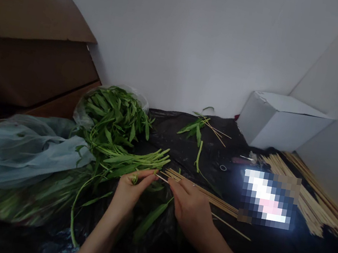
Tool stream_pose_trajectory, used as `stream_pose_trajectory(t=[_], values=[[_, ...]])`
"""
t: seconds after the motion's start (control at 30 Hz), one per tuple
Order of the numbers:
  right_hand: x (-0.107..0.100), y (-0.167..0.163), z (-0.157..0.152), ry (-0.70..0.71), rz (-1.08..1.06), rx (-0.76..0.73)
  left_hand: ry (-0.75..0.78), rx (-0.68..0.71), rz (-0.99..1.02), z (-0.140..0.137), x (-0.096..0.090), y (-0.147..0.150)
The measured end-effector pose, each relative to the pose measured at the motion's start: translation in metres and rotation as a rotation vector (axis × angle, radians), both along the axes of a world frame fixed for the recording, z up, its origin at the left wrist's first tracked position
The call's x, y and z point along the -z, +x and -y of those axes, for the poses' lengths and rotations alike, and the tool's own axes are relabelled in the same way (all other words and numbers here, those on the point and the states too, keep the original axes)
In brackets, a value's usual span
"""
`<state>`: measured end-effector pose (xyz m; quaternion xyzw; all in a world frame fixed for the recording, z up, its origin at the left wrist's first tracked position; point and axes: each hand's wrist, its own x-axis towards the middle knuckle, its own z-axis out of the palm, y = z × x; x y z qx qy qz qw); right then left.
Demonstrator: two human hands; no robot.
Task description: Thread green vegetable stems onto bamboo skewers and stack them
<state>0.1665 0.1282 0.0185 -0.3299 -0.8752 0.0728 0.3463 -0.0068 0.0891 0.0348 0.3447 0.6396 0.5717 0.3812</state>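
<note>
Thin skewer (162, 178) spans gap between hands, long axis crosswise, far end tilted slightly up toward left fingertips. Right hand (191, 198) pinches skewer in closed fingers; tail apparently re-emerges beyond it, lower right. Left hand (134, 183) meets tip, thumb and forefinger closed on small green piece (155, 172). Skewer bundle (218, 199) lies behind right hand; cut leafy stems (137, 159) just beyond left; bagged leaves (114, 110) farther back; white box (282, 124) back right.

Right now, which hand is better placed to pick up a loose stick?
Probably the right hand: the sticks lie beside it, while the left hand is farther off, near the greens.
</note>
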Motion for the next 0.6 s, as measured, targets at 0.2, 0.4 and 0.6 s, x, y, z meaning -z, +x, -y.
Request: stream_pose_trajectory(t=[0.2,0.4,0.6], values=[[0.002,-0.003,0.003,0.017,0.054,0.047,0.073,-0.021,-0.206,-0.003,0.012,-0.005],[0.010,-0.009,0.005,0.078,0.087,0.120,0.111,-0.047,-0.406,-0.002,0.015,-0.001],[0.010,-0.009,0.004,-0.027,0.014,0.070,0.006,0.039,-0.171,-0.003,0.006,-0.010]])
